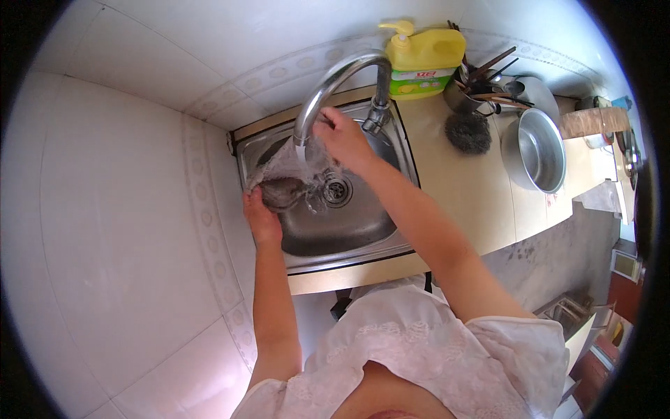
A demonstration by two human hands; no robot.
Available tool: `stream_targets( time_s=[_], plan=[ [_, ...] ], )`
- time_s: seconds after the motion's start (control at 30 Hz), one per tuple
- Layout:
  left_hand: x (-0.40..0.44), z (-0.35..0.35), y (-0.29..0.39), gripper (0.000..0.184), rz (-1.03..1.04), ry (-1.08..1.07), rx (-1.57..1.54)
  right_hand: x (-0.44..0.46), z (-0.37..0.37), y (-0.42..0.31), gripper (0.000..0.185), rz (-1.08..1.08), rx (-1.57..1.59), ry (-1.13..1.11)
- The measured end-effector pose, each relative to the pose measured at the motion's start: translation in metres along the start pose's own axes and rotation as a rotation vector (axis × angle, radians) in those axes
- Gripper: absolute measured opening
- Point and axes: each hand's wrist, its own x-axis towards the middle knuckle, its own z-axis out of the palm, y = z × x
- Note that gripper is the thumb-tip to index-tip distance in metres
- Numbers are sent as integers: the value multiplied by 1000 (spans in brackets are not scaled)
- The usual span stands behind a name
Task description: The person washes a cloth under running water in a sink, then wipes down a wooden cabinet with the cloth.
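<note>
Over the steel sink (335, 241), my left hand (262, 218) grips the left side of a wet clear plastic bag (283, 166). A dark brown lump (280, 193) shows at the bag's lower part, against my left fingers; its kind cannot be made out. My right hand (343, 142) is beside the tap spout, its fingers curled at the bag's upper right edge. The curved chrome tap (328, 82) points down at the bag, and water seems to splash below it. Behind the bag lies the round drain (337, 190).
On the counter (460, 202) right of the sink stand a yellow soap bottle (422, 63), a utensil holder (463, 99) with chopsticks and ladles, a dark scouring pad (468, 133) and a metal pot (534, 151). A tiled wall (132, 202) closes off the left.
</note>
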Motion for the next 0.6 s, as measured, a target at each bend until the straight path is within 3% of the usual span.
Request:
stream_targets(
  time_s=[0.07, 0.1, 0.17, 0.23, 0.3, 0.33, 0.4, 0.43, 0.47, 0.53, 0.6],
  plan=[
    [2, 10, 13, 37, -115, -39, -156, 14, 8, 12, 29, 45, 604, 125],
    [3, 15, 18, 38, -229, -74, -312, 17, 14, 28, 38, 188, 675, 159],
    [8, 17, 19, 39, -298, -117, -354, 9, 26, 80, 38, 174, 37, 32],
    [11, 22, 17, 40, -367, -167, -405, -29, 34, 70, 38, 489, -34, -178],
    [7, 24, 9, 39, -425, -233, -489, -51, 56, 86, 43, 767, 231, -366],
    [6, 25, 5, 39, -428, -232, -487, -55, 65, 94, 43, 769, 232, -366],
    [3, 29, 0, 39, -489, -262, -618, -55, 77, 95, 43, 790, 654, -483],
    [2, 29, 0, 39, -489, -264, -618, -51, 87, 92, 41, 880, 951, -497],
    [-2, 31, 4, 39, -429, -293, -591, -48, 79, 79, 41, 879, 951, -497],
    [-10, 36, 15, 40, -365, -317, -567, -40, 51, 33, 35, 873, 1254, -520],
    [-13, 37, 31, 48, -184, -313, -202, -30, 23, 28, 33, 771, 1177, -537]
  ],
)
